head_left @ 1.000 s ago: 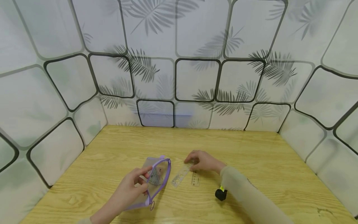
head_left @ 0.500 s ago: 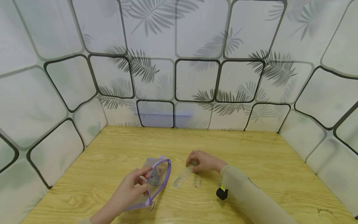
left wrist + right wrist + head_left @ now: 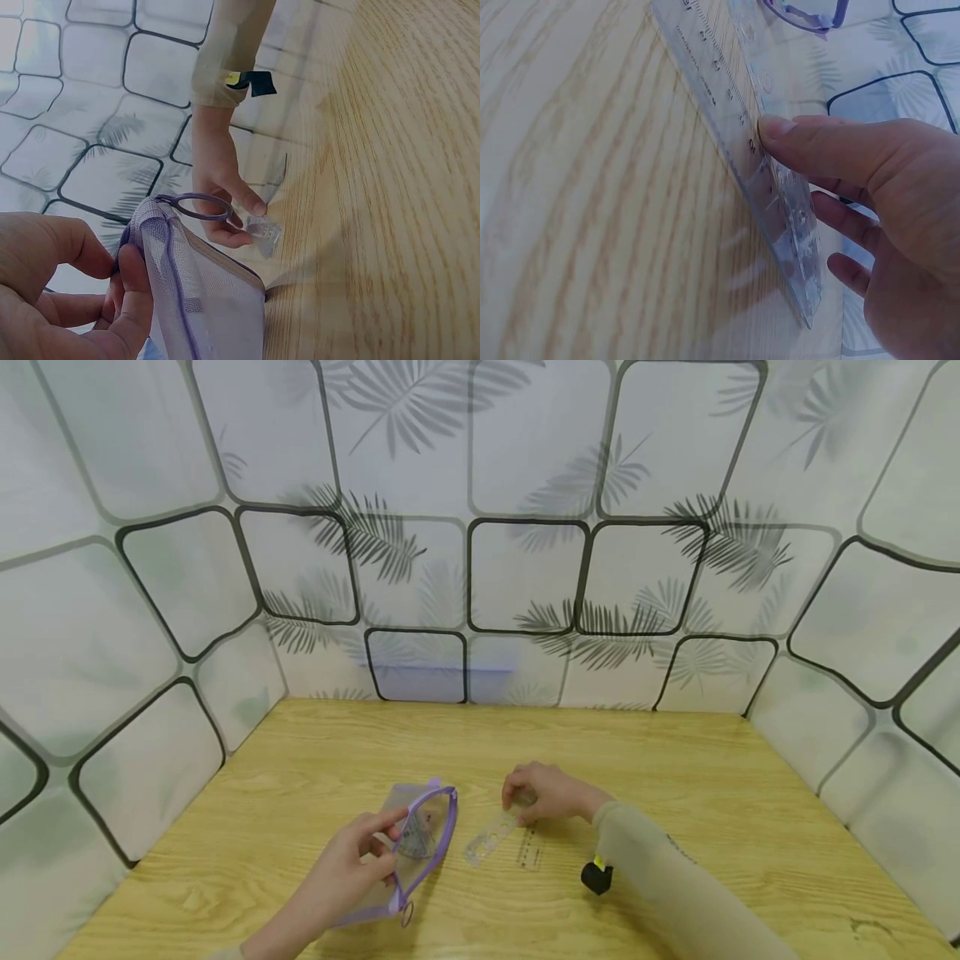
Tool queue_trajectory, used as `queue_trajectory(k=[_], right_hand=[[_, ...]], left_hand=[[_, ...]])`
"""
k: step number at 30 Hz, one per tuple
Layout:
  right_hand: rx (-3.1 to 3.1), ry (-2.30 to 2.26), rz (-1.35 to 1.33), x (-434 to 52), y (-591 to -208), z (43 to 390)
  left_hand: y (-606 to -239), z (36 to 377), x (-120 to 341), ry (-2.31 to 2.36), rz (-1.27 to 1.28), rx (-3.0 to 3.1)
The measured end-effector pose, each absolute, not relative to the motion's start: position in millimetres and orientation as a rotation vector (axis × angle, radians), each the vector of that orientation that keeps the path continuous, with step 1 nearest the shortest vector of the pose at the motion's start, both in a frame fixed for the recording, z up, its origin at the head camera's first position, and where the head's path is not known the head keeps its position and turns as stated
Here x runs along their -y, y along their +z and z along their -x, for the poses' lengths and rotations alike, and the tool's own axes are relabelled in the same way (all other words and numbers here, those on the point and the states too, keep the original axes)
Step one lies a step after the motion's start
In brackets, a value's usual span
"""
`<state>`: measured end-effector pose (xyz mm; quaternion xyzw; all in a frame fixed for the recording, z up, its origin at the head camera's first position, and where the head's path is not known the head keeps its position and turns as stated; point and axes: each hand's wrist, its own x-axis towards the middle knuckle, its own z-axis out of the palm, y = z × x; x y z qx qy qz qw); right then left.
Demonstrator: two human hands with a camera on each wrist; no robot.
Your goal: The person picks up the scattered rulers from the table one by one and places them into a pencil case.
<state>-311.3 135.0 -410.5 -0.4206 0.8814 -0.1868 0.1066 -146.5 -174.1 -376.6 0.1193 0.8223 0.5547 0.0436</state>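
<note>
Pouch (image 3: 411,843) of clear plastic with a purple zip edge is held up off the table (image 3: 675,777) near the front edge, left of the middle. It is gripped by the left hand (image 3: 352,868), whose thumb and fingers are curled round the near side of its open mouth; in the left wrist view the fingers (image 3: 131,289) are seen pinching the purple seam. Something small and pale is seen inside the pouch, possibly a folded set square, though the view is too poor to be sure. A purple ring pull (image 3: 407,912) hangs at the pouch's near end.

Just to the right of the pouch, a clear plastic ruler (image 3: 491,837) is held tilted, its far end raised and its near end touching the tabletop. It is pinched by the right hand (image 3: 543,793), the thumb (image 3: 810,142) pressed on the printed scale and the other fingers curled behind. The two hands are kept apart, each clamped on its own thing.

Further right, toward the front edge, a small black band with a yellow tag (image 3: 596,877) is seen on the beige sleeve (image 3: 675,893).
</note>
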Motion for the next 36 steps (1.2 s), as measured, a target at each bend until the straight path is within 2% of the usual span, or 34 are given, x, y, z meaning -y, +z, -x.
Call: queue_trajectory(k=[36], right_hand=[[-2.471, -0.702, 1.221, -144.7, -414.0, 315.3]], left_hand=[[-376.6, 147.1, 174.3, 1.682, -0.367, -2.507]])
